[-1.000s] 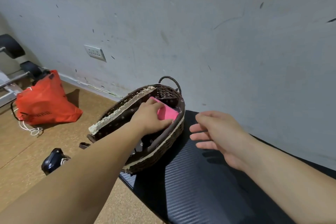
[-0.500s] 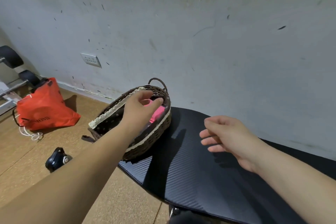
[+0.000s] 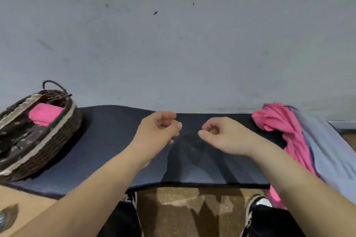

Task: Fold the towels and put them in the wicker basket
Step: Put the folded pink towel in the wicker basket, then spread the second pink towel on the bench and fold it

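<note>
At the far left, a dark brown oval wicker basket point(image 3: 57, 140) with a patterned fabric lining and a loop handle stands on the left end of the black ribbed tabletop point(image 3: 107, 140). A folded pink towel point(image 3: 45, 114) lies inside it. Over the middle of the tabletop the left hand point(image 3: 158, 131) and right hand point(image 3: 221, 136) hover close together, apart from each other, fingers curled in toward the palms, grasping nothing. At the right end a crumpled pink towel point(image 3: 275, 119) lies unfolded, touching a pale blue towel point(image 3: 327, 150). Both drape over the front edge.
</note>
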Available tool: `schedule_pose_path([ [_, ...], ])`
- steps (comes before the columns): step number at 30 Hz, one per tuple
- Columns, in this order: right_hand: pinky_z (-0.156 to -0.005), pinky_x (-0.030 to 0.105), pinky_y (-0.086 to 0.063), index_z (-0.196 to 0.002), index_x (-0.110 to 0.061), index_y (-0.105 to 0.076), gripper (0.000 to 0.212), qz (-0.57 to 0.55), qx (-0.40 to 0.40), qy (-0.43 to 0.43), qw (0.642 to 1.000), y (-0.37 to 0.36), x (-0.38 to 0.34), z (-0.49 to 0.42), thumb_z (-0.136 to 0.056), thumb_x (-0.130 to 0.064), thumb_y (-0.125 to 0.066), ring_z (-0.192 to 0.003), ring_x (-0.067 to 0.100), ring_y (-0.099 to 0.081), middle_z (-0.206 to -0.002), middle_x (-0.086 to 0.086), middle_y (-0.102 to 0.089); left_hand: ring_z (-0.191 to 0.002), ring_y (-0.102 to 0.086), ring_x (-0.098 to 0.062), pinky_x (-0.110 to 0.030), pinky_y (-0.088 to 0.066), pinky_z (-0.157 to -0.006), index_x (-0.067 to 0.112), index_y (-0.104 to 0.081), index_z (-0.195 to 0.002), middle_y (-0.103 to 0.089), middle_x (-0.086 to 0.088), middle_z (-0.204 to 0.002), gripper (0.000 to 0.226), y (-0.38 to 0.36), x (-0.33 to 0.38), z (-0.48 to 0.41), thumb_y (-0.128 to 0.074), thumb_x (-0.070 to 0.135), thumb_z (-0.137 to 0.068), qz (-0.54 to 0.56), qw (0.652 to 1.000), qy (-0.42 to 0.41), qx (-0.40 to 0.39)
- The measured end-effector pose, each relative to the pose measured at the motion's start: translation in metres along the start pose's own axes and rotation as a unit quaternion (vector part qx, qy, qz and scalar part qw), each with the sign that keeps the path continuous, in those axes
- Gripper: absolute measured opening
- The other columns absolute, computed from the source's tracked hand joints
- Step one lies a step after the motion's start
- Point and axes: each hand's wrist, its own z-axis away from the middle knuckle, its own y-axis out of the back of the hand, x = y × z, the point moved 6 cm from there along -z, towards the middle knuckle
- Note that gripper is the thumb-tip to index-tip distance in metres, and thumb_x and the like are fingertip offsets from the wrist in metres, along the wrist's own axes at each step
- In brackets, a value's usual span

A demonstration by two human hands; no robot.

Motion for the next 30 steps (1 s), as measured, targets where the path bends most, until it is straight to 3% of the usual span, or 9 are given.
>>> schedule_pose_path([
  [5,-0.103,0.036,-0.050,-0.136,-0.018,-0.061,0.057,0.082,-0.007,-0.102,0.991,0.049,0.105,0.007,-0.095,-0.058,-0.058,-0.119,0.021,-0.063,-0.129,0.000,-0.067,-0.088,-0.077,-0.014,-0.037,-0.064,-0.082,0.025,-0.071,-0.115,-0.077,0.003,-0.102,0.023,-0.093,0.012,-0.014,-0.075,0.023,-0.092,-0.035,0.997,0.000,-0.069],
  [9,-0.084,0.031,-0.048,-0.111,-0.019,-0.072,0.036,0.025,0.121,-0.124,0.985,0.086,0.165,0.012,-0.093,-0.049,-0.066,-0.100,0.020,-0.066,-0.097,-0.005,-0.071,-0.088,-0.077,-0.013,-0.037,-0.065,-0.081,0.025,-0.072,-0.114,-0.077,0.003,-0.101,0.021,-0.140,0.013,-0.015,-0.074,0.023,-0.093,-0.049,0.994,0.004,-0.094],
  [12,-0.086,0.032,-0.047,-0.114,-0.014,-0.072,0.038,-0.010,0.226,-0.173,0.959,0.118,0.205,0.024,-0.089,-0.042,-0.072,-0.100,0.022,-0.062,-0.103,0.000,-0.067,-0.088,-0.076,-0.011,-0.036,-0.065,-0.081,0.026,-0.072,-0.114,-0.077,0.003,-0.101,0.021,-0.161,0.010,-0.010,-0.073,0.022,-0.094,-0.057,0.992,0.004,-0.110],
  [15,-0.088,0.041,-0.051,-0.114,0.003,-0.068,0.045,-0.029,0.237,-0.219,0.946,0.119,0.234,0.027,-0.087,-0.032,-0.076,-0.101,0.036,-0.066,-0.107,0.022,-0.071,-0.087,-0.076,-0.011,-0.035,-0.065,-0.080,0.026,-0.071,-0.114,-0.077,0.004,-0.100,0.020,-0.173,0.010,-0.007,-0.073,0.021,-0.094,-0.064,0.991,0.004,-0.120],
  [17,-0.085,0.041,-0.052,-0.107,-0.003,-0.070,0.036,-0.021,0.215,-0.232,0.948,0.105,0.247,0.021,-0.084,-0.029,-0.078,-0.100,0.036,-0.067,-0.105,0.019,-0.072,-0.087,-0.076,-0.010,-0.034,-0.065,-0.080,0.027,-0.071,-0.113,-0.077,0.006,-0.099,0.020,-0.178,0.009,-0.005,-0.073,0.022,-0.094,-0.069,0.990,0.000,-0.124],
  [20,-0.074,0.037,-0.053,-0.088,-0.013,-0.069,0.011,0.017,0.236,-0.219,0.947,0.097,0.248,0.010,-0.085,-0.022,-0.066,-0.090,0.034,-0.068,-0.092,0.012,-0.073,-0.088,-0.076,-0.010,-0.031,-0.064,-0.079,0.029,-0.072,-0.112,-0.076,0.009,-0.097,0.019,-0.182,0.005,-0.001,-0.072,0.022,-0.095,-0.078,0.989,0.001,-0.124],
  [25,-0.066,0.038,-0.043,-0.071,-0.010,-0.049,0.024,-0.097,0.334,-0.095,0.933,0.117,0.187,0.014,-0.091,-0.021,-0.056,-0.071,0.026,-0.057,-0.068,0.000,-0.056,-0.089,-0.075,-0.011,-0.030,-0.064,-0.078,0.030,-0.072,-0.111,-0.077,0.009,-0.096,0.016,-0.178,0.000,0.001,-0.071,0.023,-0.096,-0.087,0.991,0.005,-0.101],
  [27,-0.065,0.041,-0.043,-0.071,-0.010,-0.049,0.029,-0.214,0.306,-0.046,0.927,0.113,0.161,0.019,-0.095,-0.025,-0.057,-0.067,0.016,-0.051,-0.069,-0.002,-0.054,-0.089,-0.076,-0.013,-0.032,-0.065,-0.079,0.028,-0.073,-0.109,-0.078,0.004,-0.097,0.013,-0.176,-0.002,0.001,-0.070,0.025,-0.097,-0.069,0.994,0.014,-0.080],
  [30,-0.063,0.023,-0.041,-0.077,-0.017,-0.060,0.021,-0.285,0.232,0.015,0.930,0.099,0.131,0.027,-0.095,-0.024,-0.066,-0.066,0.007,-0.049,-0.072,-0.006,-0.057,-0.092,-0.077,-0.017,-0.042,-0.064,-0.085,0.021,-0.075,-0.106,-0.079,-0.003,-0.102,0.018,-0.180,-0.002,0.002,-0.067,0.035,-0.098,0.012,0.997,0.055,-0.062],
])
